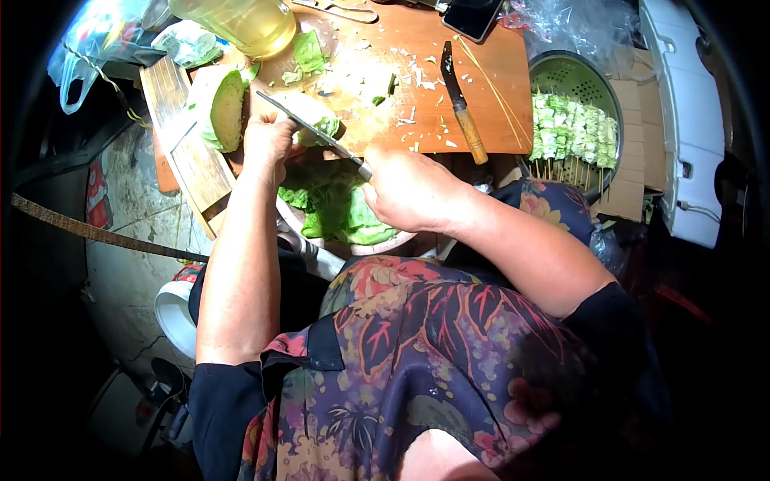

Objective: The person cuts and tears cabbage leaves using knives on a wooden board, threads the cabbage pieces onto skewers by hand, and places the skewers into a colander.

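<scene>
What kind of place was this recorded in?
Probably a home kitchen or small food-prep area: cabbage beside a wooden table, a knife on it, and skewered leaves in a green colander.

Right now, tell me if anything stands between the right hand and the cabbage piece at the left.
Only the knife in the right hand: its blade reaches across towards the cabbage piece at the left hand. Nothing else visible stands between.
</scene>
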{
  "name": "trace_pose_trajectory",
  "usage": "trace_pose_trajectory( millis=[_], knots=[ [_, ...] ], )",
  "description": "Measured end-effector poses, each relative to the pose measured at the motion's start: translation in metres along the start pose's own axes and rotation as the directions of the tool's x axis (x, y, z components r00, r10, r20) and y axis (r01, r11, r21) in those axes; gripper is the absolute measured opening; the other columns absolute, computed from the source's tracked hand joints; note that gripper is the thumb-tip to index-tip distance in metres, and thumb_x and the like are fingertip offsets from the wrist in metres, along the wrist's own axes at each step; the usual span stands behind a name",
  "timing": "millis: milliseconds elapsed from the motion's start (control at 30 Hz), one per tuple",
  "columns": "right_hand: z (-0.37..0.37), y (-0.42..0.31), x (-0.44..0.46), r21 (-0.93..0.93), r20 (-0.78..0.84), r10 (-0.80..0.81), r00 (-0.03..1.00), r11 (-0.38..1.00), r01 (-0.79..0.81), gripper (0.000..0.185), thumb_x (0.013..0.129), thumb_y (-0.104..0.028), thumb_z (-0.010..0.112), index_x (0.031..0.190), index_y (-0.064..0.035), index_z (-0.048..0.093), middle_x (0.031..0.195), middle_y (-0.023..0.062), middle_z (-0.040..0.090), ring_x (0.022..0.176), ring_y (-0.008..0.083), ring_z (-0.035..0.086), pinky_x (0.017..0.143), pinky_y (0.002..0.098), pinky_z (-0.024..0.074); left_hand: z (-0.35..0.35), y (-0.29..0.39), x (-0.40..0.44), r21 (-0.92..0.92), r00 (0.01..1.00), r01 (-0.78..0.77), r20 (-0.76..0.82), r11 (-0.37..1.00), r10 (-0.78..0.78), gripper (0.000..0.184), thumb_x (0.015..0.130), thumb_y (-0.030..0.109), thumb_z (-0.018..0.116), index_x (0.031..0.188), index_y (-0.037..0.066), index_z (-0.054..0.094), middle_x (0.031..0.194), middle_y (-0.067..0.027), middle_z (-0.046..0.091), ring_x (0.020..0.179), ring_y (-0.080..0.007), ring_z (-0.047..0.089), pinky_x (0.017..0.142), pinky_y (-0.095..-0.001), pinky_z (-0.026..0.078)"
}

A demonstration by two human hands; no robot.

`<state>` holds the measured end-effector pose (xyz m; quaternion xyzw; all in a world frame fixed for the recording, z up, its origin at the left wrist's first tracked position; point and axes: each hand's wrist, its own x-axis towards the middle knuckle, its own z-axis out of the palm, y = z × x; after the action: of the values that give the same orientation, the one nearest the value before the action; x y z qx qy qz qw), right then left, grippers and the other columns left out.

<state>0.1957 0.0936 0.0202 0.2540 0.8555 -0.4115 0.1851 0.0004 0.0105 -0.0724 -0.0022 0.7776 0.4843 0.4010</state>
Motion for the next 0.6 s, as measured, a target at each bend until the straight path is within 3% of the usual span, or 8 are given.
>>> trace_pose_trajectory(
  millis=[200,467,600],
  knots=[
    [0.0,-0.001,0.019,0.024,0.039,0.009,0.999,1.0,-0.01,0.027,0.081,-0.014,0.05,0.094,0.0098,0.051,0.076,0.0297,0.06,0.077,0.0445,0.061,0.072,0.0478,0.0496,0.0,-0.003,0.006,0.013,1.0,0.022,0.001,1.0,-0.022,0.026,0.08,0.013,0.067,0.1,0.007,0.052,0.069,-0.004,0.058,0.047,-0.0123,0.053,0.046,-0.0294,0.051],
    [0.017,0.005,0.051,0.009,0.034,0.063,0.997,0.998,-0.063,0.029,0.081,-0.015,0.051,0.1,0.0061,0.051,0.087,0.0281,0.061,0.086,0.0411,0.062,0.075,0.0464,0.0493,-0.001,-0.002,0.005,0.05,0.999,0.052,0.003,0.997,-0.052,0.028,0.08,0.011,0.066,0.102,0.005,0.05,0.072,-0.0055,0.056,0.052,-0.0144,0.055,0.049,-0.0289,0.051],
    [0.033,0.004,0.05,0.004,-0.058,0.082,0.995,0.997,-0.082,0.024,0.082,-0.012,0.049,0.099,0.0046,0.051,0.089,0.0245,0.064,0.088,0.0384,0.063,0.079,0.0452,0.0485,-0.001,0.005,-0.006,0.07,0.999,0.045,0.007,0.997,-0.045,0.032,0.081,0.01,0.065,0.109,0.004,0.049,0.074,-0.0063,0.056,0.05,-0.0143,0.052,0.047,-0.0285,0.05]
  ],
)
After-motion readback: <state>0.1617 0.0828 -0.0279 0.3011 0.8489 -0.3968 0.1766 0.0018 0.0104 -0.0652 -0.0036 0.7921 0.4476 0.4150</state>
